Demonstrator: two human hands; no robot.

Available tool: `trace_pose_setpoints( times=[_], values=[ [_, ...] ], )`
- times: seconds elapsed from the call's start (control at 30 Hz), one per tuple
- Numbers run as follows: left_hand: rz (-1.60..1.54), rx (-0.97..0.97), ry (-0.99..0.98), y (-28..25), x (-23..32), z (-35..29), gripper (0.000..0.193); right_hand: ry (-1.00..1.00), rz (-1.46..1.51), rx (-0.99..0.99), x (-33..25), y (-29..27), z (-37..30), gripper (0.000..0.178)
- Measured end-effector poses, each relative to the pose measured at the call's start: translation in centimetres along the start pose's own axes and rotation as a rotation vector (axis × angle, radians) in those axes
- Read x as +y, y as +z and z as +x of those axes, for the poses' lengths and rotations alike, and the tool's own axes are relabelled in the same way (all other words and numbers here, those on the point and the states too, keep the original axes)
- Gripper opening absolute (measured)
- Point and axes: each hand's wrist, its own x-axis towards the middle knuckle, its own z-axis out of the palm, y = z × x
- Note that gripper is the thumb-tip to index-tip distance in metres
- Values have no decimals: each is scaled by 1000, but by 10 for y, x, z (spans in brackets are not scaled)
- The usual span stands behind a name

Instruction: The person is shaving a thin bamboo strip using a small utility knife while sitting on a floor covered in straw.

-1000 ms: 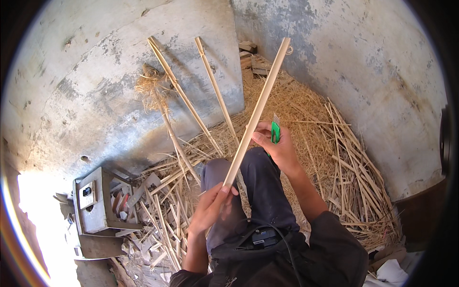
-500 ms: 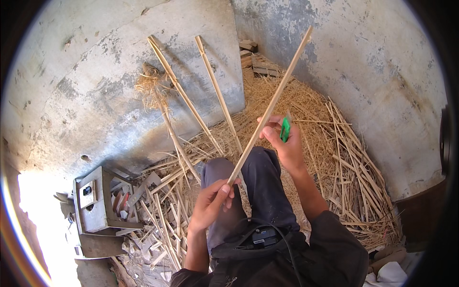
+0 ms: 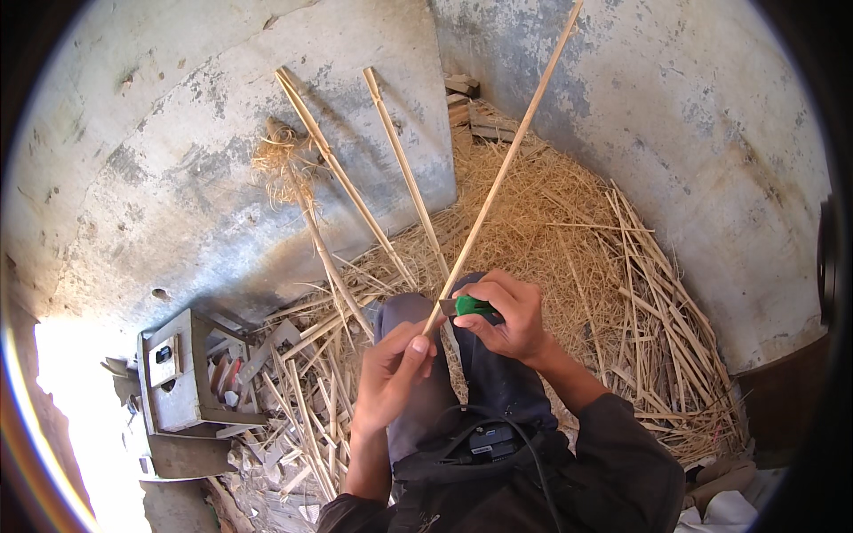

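Note:
A long, thin bamboo strip (image 3: 503, 174) slants from my lap up toward the far wall. My left hand (image 3: 397, 369) grips its near end between thumb and fingers, above my left knee. In my right hand (image 3: 510, 313) is a green-handled utility knife (image 3: 471, 306), its short blade pointing left. The blade meets the strip just beyond my left fingertips. Part of the knife handle is hidden under my right fingers.
Split bamboo poles (image 3: 351, 178) lean on the grey wall (image 3: 204, 160), beside a stick topped with fibre (image 3: 283, 155). Shavings (image 3: 569, 231) and loose strips (image 3: 662, 320) cover the floor. A wooden box (image 3: 182, 373) holding tools stands at the left. A cable (image 3: 533, 444) crosses my lap.
My right hand has come down and left, bringing the knife blade onto the strip near its held end. The strip's far end has shifted upward, and my left hand stays in about the same place.

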Motion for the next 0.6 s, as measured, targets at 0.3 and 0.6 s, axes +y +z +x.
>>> trace_pose_setpoints(
  times=[0.3, 0.6],
  values=[
    [88, 54, 115, 6, 1, 2, 38, -64, -65, -10, -5, -2, 2, 36],
    [85, 116, 102, 11, 4, 1, 36, -98, -105, -10, -10, -3, 2, 37]
  ],
)
